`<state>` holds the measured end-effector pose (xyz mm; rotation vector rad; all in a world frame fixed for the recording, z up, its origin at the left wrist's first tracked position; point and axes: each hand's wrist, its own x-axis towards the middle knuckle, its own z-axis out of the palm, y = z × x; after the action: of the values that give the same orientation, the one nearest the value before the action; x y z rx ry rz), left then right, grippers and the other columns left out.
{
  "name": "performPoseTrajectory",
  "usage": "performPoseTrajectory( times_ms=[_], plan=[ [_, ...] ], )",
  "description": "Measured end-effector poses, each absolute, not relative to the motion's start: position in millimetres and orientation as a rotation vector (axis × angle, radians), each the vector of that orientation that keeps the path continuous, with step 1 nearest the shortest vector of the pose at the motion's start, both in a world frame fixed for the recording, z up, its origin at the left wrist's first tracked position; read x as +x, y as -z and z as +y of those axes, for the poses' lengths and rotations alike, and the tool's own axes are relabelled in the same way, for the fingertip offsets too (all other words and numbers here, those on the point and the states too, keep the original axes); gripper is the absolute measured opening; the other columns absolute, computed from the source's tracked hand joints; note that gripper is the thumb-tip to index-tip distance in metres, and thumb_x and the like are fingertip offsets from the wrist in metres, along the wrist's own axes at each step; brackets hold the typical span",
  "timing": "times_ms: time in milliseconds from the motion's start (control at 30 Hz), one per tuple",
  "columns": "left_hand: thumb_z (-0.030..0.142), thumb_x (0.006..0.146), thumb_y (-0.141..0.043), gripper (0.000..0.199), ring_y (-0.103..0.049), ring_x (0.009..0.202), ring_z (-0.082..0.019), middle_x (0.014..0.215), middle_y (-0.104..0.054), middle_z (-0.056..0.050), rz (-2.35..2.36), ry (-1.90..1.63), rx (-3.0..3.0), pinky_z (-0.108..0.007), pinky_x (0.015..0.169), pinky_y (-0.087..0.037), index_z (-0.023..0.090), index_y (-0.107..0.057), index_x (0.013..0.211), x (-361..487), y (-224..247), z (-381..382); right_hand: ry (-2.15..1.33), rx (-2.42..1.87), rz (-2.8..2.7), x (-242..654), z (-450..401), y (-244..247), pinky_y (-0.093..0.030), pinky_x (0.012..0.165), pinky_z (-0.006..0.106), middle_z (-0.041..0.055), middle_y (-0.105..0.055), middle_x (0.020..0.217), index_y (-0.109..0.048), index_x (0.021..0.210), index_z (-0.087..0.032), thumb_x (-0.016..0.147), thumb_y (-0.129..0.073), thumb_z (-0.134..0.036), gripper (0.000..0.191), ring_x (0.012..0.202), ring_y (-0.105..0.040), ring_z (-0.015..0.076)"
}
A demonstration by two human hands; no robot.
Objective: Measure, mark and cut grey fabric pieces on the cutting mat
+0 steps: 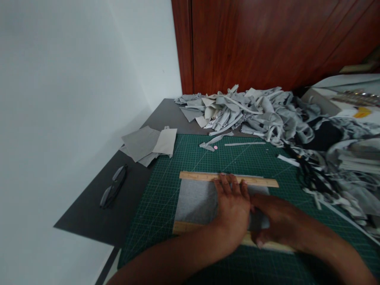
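Note:
A grey piece of fabric [196, 200] lies flat on a green cutting mat [154, 213]. One wooden ruler [197, 175] lies along its far edge, and a second wooden ruler [185, 227] runs along its near edge. My left hand [233, 206] is spread flat over the fabric, its fingertips on the far ruler. Close beside it is my right hand [274, 217], thumb apart from the fingers. The right thumb touches the near ruler, while its fingertips reach the fabric next to my left hand and are partly hidden.
Fabric scraps [231, 107] are heaped at the back and right. Cut grey pieces [142, 142] and eyeglasses [114, 186] lie on the dark table at left. Thin strips [245, 143] and a pink disc [215, 147] rest on the mat. A white wall [74, 99] borders the left.

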<state>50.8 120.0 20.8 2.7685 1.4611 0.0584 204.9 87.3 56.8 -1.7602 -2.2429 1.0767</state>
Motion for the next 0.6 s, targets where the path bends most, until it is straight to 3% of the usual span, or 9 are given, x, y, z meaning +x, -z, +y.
performPoseTrajectory(
  times_ms=[200, 300, 467, 600],
  plan=[
    [0.032, 0.104, -0.052, 0.053, -0.043, 0.145, -0.051, 0.158, -0.05, -0.022, 1.459, -0.069, 2.753, -0.074, 0.113, -0.037, 0.02, -0.052, 0.156, 50.1, -21.4, 123.2, -1.036, -1.783, -2.248, 203.4, 87.1, -61.6, -0.05, 0.098, 0.047, 0.0082, -0.076, 0.115, -0.072, 0.106, -0.023, 0.061, -0.087, -0.027, 0.048, 0.112, -0.068, 0.0355],
    [0.033, 0.104, -0.054, 0.054, -0.043, 0.145, -0.052, 0.158, -0.05, -0.023, 1.459, -0.074, 2.745, -0.074, 0.113, -0.037, 0.019, -0.053, 0.155, 49.2, -23.1, 123.8, -1.02, -1.797, -2.261, 204.3, 86.6, -61.3, -0.049, 0.099, 0.048, 0.0089, -0.076, 0.113, -0.07, 0.104, -0.021, 0.063, -0.088, -0.028, 0.046, 0.113, -0.067, 0.0357],
    [0.034, 0.102, -0.057, 0.054, -0.046, 0.143, -0.052, 0.156, -0.052, -0.024, 1.464, -0.118, 2.777, -0.074, 0.112, -0.039, 0.017, -0.056, 0.153, 48.8, -23.9, 123.2, -1.039, -1.724, -2.264, 204.8, 87.0, -60.9, -0.047, 0.104, 0.048, 0.0102, -0.073, 0.128, -0.068, 0.116, -0.022, 0.064, -0.088, -0.027, 0.056, 0.122, -0.064, 0.0357],
    [0.036, 0.1, -0.06, 0.053, -0.047, 0.141, -0.052, 0.153, -0.054, -0.024, 1.487, -0.158, 2.788, -0.073, 0.112, -0.04, 0.016, -0.058, 0.149, 49.3, -24.5, 122.4, -1.008, -1.733, -2.276, 205.0, 87.2, -59.6, -0.047, 0.106, 0.049, 0.0108, -0.074, 0.125, -0.07, 0.111, -0.021, 0.064, -0.088, -0.027, 0.051, 0.122, -0.064, 0.0369]
  ],
)
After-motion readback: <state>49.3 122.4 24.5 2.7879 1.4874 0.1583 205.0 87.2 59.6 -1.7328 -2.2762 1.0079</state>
